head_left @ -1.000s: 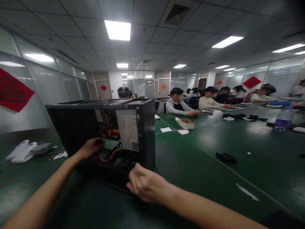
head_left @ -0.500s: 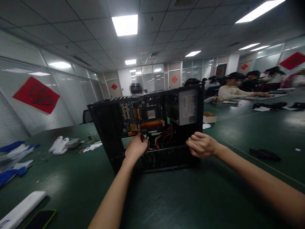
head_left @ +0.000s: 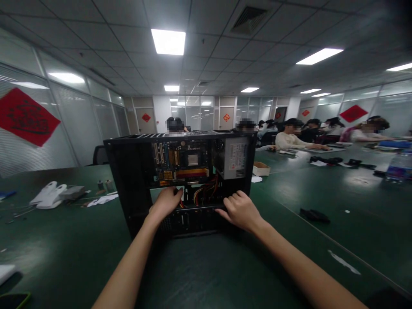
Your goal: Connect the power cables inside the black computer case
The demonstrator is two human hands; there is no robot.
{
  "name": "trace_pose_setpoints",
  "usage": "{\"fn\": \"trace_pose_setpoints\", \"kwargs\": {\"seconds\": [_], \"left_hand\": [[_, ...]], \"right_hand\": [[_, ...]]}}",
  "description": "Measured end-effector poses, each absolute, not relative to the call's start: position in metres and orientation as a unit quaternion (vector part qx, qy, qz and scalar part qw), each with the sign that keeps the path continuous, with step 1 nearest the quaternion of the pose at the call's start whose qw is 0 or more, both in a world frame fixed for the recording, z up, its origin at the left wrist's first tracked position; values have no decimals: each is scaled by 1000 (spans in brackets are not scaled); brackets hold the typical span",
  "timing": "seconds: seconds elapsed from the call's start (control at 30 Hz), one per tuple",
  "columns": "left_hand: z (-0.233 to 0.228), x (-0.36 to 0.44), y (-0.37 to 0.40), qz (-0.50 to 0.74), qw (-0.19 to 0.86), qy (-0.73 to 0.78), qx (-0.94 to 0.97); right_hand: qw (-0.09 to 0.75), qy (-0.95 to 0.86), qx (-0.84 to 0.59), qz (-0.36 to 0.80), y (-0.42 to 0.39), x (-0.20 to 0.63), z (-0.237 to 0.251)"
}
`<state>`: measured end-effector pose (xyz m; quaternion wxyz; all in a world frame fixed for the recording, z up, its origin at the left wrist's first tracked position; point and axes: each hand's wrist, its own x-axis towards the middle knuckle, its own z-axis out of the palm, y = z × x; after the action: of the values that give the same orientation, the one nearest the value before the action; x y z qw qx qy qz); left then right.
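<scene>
We are working with both arms stretched forward over the dark green desk (head_left: pixel 225 274), and our hands are reaching apart from each other into the open side of the black case (head_left: pixel 135 180), which is standing upright on the desk just ahead of us. Our left hand (head_left: pixel 165 202) is curling loosely at the lower opening, fingers tucked toward the red and yellow cables (head_left: pixel 206 192); we cannot tell whether it is actually pinching one. Our right hand (head_left: pixel 240 210) is resting, fingers bent, on the lower edge of the frame, gripping nothing we can make out. The side panel is already off, so the inside is showing: the board (head_left: pixel 180 161) is sitting in place, and the grey power supply (head_left: pixel 236 156) is sitting at the upper right corner. We judge the work to be somewhere in the middle, with the cables hanging loose below the board. Further left, white parts (head_left: pixel 48 194) are lying on the desk, and far behind, other people (head_left: pixel 289 137) are sitting along it.
</scene>
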<state>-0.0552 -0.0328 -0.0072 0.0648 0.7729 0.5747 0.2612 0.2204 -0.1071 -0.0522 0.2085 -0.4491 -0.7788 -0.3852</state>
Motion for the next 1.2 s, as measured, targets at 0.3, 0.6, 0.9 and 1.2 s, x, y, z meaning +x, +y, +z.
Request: {"fn": "trace_pose_setpoints", "kwargs": {"seconds": [0.3,0.6,0.9,1.2], "left_hand": [[2,-53,-39,181,98,600,773],[4,-47,-42,119,75,606,783],[12,-52,-54,171,219,543,792],[18,-58,-60,155,344,445,812]], "right_hand": [[210,-781,-501,-308,-113,205,-53],[234,-801,-411,-368,-101,230,-58],[242,-782,-421,-391,-112,227,-58],[221,-786,-466,-340,-124,219,-56]]}}
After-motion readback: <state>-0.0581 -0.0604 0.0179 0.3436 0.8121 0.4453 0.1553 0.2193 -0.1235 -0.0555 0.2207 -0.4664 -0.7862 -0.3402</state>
